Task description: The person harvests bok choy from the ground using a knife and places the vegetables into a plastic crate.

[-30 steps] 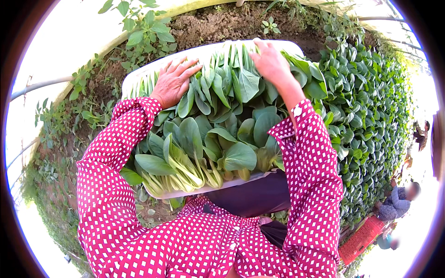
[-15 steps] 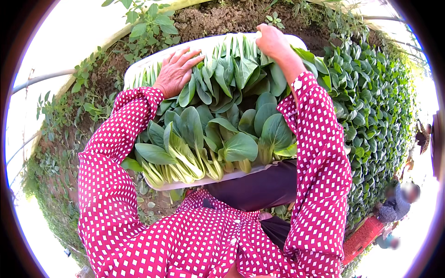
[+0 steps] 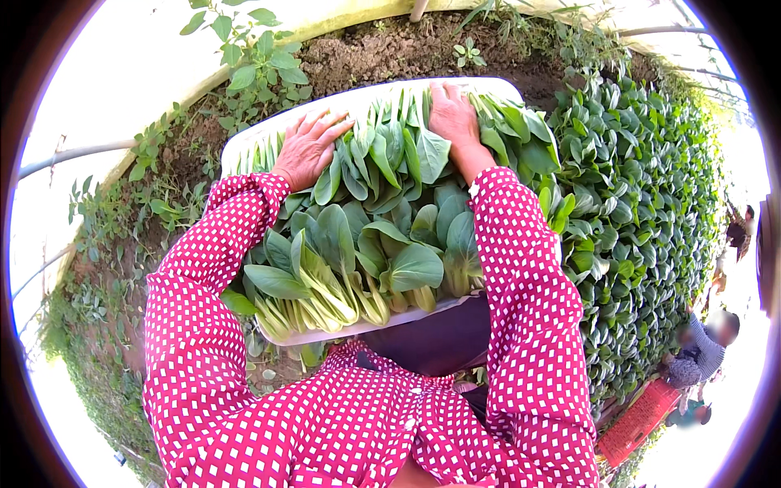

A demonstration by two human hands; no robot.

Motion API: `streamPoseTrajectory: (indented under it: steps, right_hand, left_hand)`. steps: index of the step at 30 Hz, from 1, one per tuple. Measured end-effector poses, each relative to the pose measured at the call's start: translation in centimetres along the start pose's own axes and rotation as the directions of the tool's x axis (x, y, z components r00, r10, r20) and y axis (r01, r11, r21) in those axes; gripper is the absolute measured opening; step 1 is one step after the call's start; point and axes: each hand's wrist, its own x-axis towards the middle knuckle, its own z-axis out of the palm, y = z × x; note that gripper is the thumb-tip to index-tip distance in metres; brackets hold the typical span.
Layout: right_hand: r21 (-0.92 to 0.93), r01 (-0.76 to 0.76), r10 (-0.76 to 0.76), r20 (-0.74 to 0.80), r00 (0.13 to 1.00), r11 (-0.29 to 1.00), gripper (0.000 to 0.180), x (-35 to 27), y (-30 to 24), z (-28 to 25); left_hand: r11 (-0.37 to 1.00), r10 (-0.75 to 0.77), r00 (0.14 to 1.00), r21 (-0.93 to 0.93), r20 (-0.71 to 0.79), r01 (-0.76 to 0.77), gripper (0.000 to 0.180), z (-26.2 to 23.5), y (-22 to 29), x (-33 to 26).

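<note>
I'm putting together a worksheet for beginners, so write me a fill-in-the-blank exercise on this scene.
1. The left hand and right hand both lie over the far row of leafy greens, in a tub coloured ____.
2. Of the two hands, the ____ one is nearer the planted bed.
3. The near row of greens has pale stalks pointing ____ the patterned shirt.
4. The crate at the lower right is coloured ____.

Missing words: white; right; toward; red.

L hand, R hand on greens in wht tub
</note>
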Motion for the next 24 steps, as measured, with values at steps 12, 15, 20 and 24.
streamPoseTrajectory:
  steps: [12, 15, 20, 24]
  right_hand:
    - [-0.108, 0.231, -0.222, 0.095, 0.970, 0.967, 0.059, -1.1, -3.1, -2.4]
    - [-0.164, 0.236, -0.235, 0.028, 0.972, 0.958, 0.056, -2.9, -1.6, -0.5]
    - [-0.048, 0.213, -0.204, 0.140, 0.969, 0.976, 0.054, -1.6, -2.6, -2.1]
    - [0.041, 0.128, -0.133, 0.155, 0.979, 0.991, 0.054, 2.3, -3.0, -6.3]
  left_hand:
    - [1.000, 0.026, 1.000, -0.009, 0.018, -0.025, 0.053, -0.5, 0.0, 0.4]
    - [1.000, 0.018, 0.999, -0.010, 0.037, -0.017, 0.055, -0.4, 0.7, 0.5]
    - [1.000, -0.002, 0.999, -0.005, 0.033, 0.003, 0.056, -0.5, 0.6, 0.0]
    - [1.000, -0.011, 0.999, -0.018, 0.041, 0.011, 0.057, -0.5, 0.2, 0.2]
